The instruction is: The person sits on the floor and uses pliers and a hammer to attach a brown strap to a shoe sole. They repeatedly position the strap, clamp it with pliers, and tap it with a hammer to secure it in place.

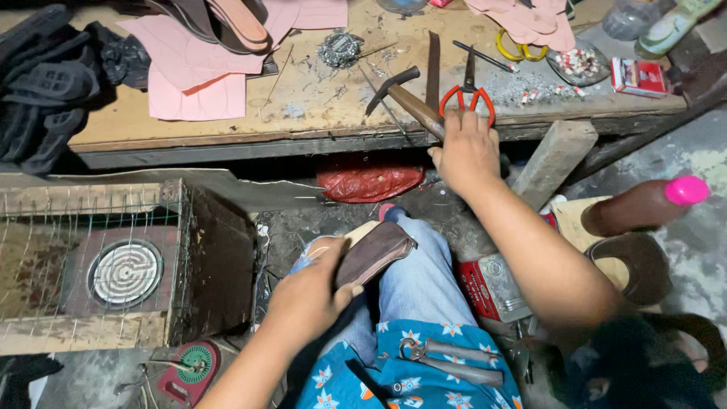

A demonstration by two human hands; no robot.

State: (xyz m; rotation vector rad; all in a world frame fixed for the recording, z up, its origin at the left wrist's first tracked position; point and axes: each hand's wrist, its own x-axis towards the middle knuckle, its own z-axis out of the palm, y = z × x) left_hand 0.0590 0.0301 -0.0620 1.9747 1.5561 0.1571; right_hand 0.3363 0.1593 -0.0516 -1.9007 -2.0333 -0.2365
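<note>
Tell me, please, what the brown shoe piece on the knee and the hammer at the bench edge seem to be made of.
The brown shoe piece, held by the left hand, looks like matte leather or a synthetic one: soft sheen, stitched edge. The hammer under the right hand seems to have a dark metal head and a worn wooden handle with brown grain.

Left hand (307, 295) gripping, right hand (468, 151) outstretched
</note>
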